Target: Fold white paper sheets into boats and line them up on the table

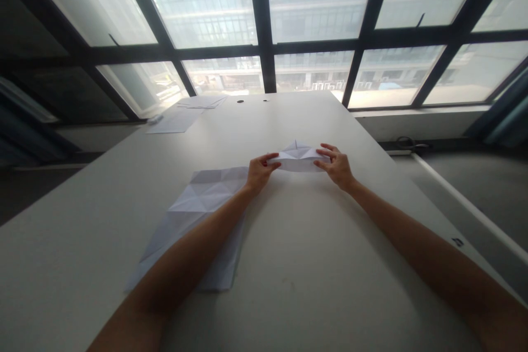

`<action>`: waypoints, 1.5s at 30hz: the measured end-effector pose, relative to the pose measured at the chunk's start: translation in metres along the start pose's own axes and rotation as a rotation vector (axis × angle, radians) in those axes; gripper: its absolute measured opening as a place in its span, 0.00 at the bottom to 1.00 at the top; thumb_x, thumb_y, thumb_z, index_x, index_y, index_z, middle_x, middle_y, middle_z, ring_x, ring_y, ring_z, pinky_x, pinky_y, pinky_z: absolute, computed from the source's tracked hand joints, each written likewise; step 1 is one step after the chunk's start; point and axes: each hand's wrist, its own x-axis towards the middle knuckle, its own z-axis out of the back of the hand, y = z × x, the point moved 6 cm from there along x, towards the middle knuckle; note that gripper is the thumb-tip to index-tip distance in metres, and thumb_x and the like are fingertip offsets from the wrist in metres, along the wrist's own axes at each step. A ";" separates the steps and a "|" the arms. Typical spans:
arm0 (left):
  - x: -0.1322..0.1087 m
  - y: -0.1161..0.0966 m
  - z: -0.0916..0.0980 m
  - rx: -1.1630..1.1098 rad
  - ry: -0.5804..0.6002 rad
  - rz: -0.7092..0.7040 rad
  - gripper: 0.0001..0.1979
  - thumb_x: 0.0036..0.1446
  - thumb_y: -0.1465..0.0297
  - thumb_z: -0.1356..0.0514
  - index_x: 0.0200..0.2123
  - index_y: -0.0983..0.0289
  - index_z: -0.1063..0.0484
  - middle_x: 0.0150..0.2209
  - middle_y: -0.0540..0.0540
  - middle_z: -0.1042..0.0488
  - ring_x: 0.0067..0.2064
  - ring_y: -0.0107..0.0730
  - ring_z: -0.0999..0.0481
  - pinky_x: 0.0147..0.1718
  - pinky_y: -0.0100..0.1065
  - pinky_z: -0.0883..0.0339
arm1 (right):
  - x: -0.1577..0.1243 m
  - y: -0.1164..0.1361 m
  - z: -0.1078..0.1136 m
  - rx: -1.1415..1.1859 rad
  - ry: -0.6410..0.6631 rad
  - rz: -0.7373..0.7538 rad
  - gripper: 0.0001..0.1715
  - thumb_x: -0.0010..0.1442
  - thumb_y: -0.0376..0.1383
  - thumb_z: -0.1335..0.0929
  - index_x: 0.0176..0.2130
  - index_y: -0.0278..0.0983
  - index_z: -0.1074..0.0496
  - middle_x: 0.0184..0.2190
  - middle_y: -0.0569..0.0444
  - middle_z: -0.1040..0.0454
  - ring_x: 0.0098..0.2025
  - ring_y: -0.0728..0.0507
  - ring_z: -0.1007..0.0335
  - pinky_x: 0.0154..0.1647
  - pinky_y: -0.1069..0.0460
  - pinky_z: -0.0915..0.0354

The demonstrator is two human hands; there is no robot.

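A folded white paper boat (297, 155), with a pointed peak in its middle, is held up over the table between both hands. My left hand (261, 170) pinches its left end between thumb and fingers. At the opposite end, my right hand (336, 165) grips the paper the same way, with its upper fingers slightly spread. Under my left forearm lies a creased white sheet of paper (202, 193), partly hidden by the arm.
The white table (313, 264) stretches toward large dark-framed windows (313, 0). More white papers (175, 120) lie at its far left corner. Two small dark holes (240, 102) show near the back edge. A white pipe (466, 198) runs along the floor at the right.
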 end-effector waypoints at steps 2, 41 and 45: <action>0.000 0.002 0.001 -0.032 -0.001 0.018 0.25 0.44 0.64 0.28 0.47 0.66 0.20 0.36 0.55 0.20 0.34 0.32 0.26 0.38 0.34 0.31 | -0.001 -0.004 0.000 0.129 -0.013 -0.093 0.29 0.44 0.46 0.21 0.45 0.37 0.20 0.58 0.43 0.31 0.50 0.37 0.28 0.52 0.42 0.30; -0.006 -0.027 0.005 0.202 -0.143 -0.400 0.05 0.55 0.64 0.31 0.33 0.59 0.18 0.42 0.55 0.30 0.43 0.34 0.30 0.45 0.36 0.34 | -0.004 0.004 0.009 -0.178 -0.149 0.063 0.23 0.55 0.48 0.28 0.47 0.39 0.25 0.53 0.43 0.30 0.47 0.37 0.28 0.42 0.42 0.28; -0.007 -0.029 0.008 0.199 -0.182 -0.375 0.07 0.54 0.63 0.31 0.33 0.59 0.18 0.43 0.55 0.30 0.42 0.33 0.30 0.42 0.35 0.33 | -0.002 -0.014 0.014 -0.184 -0.219 -0.121 0.29 0.57 0.53 0.32 0.47 0.34 0.28 0.39 0.44 0.24 0.34 0.40 0.26 0.35 0.45 0.29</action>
